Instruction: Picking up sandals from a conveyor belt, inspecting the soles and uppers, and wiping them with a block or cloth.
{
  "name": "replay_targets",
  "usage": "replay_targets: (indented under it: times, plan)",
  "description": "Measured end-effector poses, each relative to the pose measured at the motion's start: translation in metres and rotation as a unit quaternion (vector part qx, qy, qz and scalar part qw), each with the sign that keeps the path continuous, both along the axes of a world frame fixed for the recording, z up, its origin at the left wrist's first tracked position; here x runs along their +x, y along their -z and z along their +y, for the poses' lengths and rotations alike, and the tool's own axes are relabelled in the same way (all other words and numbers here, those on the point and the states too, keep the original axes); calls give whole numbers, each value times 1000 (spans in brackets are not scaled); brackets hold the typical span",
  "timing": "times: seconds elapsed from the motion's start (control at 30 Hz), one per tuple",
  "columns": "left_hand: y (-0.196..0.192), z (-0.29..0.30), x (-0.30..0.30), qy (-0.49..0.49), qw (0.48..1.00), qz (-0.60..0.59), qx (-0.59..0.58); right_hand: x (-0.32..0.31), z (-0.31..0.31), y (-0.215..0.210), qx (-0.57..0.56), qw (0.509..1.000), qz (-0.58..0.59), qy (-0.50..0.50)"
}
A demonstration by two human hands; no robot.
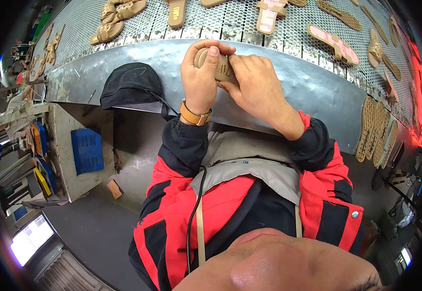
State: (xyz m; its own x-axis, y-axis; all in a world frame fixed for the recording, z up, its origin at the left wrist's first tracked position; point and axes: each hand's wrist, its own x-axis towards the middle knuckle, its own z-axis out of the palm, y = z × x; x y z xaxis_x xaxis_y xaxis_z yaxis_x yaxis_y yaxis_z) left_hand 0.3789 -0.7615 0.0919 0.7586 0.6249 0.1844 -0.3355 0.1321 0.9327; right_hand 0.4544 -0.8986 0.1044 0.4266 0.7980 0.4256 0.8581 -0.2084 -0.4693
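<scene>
At 12 o'clock, over the desk [317, 80]: tan sole [223, 72], left hand [198, 77] clamped on its 9 o'clock end, right hand [260, 86] clamped at 3 o'clock. Probably light, bendy, easily scuffed; best held by its edges.

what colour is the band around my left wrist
The band is orange-tan; it shows best in the head view.

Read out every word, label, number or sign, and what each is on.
I won't copy wording; it stands here:
Tan insole in the left hand and right hand: brownish lettering.
Tan sandal, top, left of centre: yellowish lettering.
Pink-and-white sandal, top, right of centre: small pinkish print.
Grey apron: blue marks, too small to read.
</scene>
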Motion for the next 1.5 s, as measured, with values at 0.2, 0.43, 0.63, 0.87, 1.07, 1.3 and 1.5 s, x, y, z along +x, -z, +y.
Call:
replay_targets:
  times: [0.2, 0.43, 0.63, 0.87, 1.07, 1.3, 1.5]
  plan:
    - [-24, 27, -23, 0, 889, 393, 234, 8, -7, -2, 73, 996, -42, -16]
    - [10, 1, -39, 43, 983, 131, -125, -4, -28, 10, 181, 959, 215, 36]
    - [26, -46, -53, 240, 931, 166, -220, 3, -30, 36, 90, 835, 542, -27]
    - [48, -33, -40, 23, 988, 91, -121, -6, -32, 36, 95, 862, 495, -51]
    - [42, -23, -53, 112, 970, 213, 46, 6, -23, 32, 42, 816, 571, -87]
    - [44, -30, -40, 83, 992, 92, -5, 8, -23, 44, 72, 880, 466, -61]
    - [35, -30, -35, 169, 968, 182, 46, 18, -19, 53, 203, 765, 610, -49]
